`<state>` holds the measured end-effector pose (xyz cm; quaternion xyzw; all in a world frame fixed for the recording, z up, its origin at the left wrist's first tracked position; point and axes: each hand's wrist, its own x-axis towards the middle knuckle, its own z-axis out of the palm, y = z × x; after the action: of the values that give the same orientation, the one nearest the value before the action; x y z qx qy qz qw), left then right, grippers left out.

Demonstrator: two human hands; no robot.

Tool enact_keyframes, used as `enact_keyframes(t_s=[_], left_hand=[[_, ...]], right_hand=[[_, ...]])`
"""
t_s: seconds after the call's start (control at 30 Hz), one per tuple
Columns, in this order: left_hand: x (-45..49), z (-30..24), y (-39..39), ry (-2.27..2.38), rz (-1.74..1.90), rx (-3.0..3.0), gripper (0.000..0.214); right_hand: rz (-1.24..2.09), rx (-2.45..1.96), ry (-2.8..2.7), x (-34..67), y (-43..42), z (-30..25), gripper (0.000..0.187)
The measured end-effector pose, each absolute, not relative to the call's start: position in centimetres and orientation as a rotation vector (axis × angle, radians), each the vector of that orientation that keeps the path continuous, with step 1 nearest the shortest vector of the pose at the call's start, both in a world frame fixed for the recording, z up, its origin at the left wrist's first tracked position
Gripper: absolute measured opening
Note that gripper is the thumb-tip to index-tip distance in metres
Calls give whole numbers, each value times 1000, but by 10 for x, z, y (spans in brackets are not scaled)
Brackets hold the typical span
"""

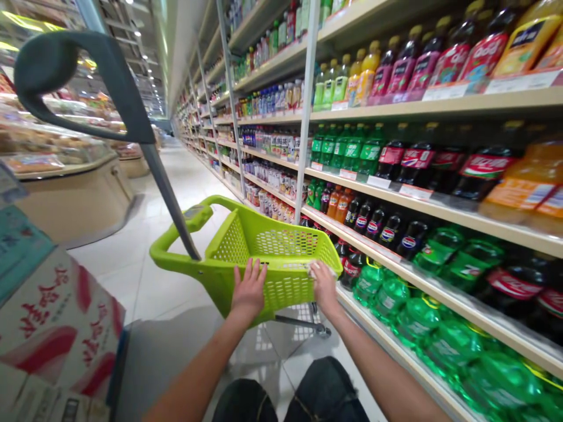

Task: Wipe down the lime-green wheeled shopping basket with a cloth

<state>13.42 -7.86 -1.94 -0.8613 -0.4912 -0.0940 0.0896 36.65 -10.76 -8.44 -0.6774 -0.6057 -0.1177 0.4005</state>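
Note:
A lime-green plastic shopping cart basket (268, 284) with perforated walls stands in front of my knees. My left hand (249, 290) lies flat against its near wall, fingers stretched up to the rim and holding nothing. Close to the basket's right corner, my right hand (324, 290) presses a crumpled white wipe (313, 269) onto the rim, its fingers closed over it. Whether the wipe is cloth or paper cannot be made out. The cart's grey handle (132, 99) rises on a metal pole at the left. Below the basket shows a caster wheel (323, 331).
Shelves (422, 202) packed with drink bottles run along the right, with large green bottles (440, 328) on the lowest level. Stacked cartons (57, 316) stand close at the left. Beyond them is a rounded display counter (83, 199). A tiled aisle (173, 170) stretches ahead.

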Motion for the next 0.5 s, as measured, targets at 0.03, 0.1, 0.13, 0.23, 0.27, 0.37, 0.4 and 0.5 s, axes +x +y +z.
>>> enact_keyframes(t_s=[0.03,0.1,0.13,0.23,0.27,0.37,0.4,0.5], left_hand=[[135,-19,-79,-1453,-287,-2573,60],[135,-19,-78,-1443,-302,-2603,59],[134,-18,-78,-1443,-315,-2624,59],[135,-15,-81,-1507,-459,-2707,62],[138,-14,-83,-1546,-577,-2747,62],[162,-11,-93,-1683,-1225,-2933,59],[172,-10,-98,-1748,-1541,-2989,57],[199,-9,-109,-1966,-2608,-2890,53]], right_hand=[[-285,-1650,-1596,347,-102,-83,50],[-249,-1532,-1714,324,-95,-81,52],[-225,-1499,-1741,322,-95,-79,52],[-157,-1571,-1596,345,-103,-73,45],[-133,-1615,-1491,354,-106,-69,42],[39,-1582,-1275,356,-111,-56,34],[129,-1511,-1266,346,-112,-52,33],[315,-1291,-1313,301,-113,-46,38]])
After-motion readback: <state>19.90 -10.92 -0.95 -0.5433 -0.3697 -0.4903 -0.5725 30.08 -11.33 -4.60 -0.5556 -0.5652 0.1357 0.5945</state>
